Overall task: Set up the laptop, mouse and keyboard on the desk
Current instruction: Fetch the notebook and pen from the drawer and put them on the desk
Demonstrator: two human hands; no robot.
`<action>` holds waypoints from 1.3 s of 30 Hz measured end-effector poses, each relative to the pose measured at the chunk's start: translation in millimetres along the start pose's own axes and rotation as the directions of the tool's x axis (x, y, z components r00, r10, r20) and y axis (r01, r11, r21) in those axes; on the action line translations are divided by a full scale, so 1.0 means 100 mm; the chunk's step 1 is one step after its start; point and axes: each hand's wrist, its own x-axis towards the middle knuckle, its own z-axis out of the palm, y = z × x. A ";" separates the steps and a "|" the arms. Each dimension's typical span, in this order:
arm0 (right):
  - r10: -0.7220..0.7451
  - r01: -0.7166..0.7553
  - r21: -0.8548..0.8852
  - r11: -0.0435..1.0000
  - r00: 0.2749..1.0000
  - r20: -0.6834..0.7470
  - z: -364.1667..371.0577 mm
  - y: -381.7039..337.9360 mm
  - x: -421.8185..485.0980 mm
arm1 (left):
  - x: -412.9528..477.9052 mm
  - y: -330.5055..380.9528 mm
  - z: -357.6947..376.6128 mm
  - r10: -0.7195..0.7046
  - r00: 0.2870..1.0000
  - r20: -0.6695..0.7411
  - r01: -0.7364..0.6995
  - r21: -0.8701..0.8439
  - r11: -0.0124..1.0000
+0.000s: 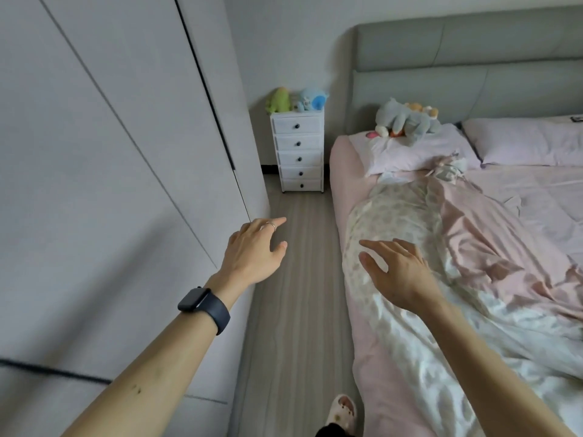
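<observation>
No laptop, mouse, keyboard or desk shows in the head view. My left hand (254, 250) reaches forward beside the grey wardrobe, fingers spread and holding nothing; a ring is on one finger and a dark smartwatch on the wrist. My right hand (396, 269) is stretched out over the edge of the bed, fingers apart and empty. Both hands hover in the air, touching nothing.
A grey wardrobe (110, 184) fills the left. A narrow strip of wood floor (296, 279) runs ahead to a white drawer unit (298, 152) topped with plush toys. The bed (473, 247) with pink bedding, pillows and a plush toy lies right. A slippered foot (342, 411) shows below.
</observation>
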 end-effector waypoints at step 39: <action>0.106 -0.130 0.060 0.990 0.948 0.300 0.78 0.29 7.99 | 7.72 -1.53 1.22 -0.196 0.850 0.489 0.323 -0.189 0.927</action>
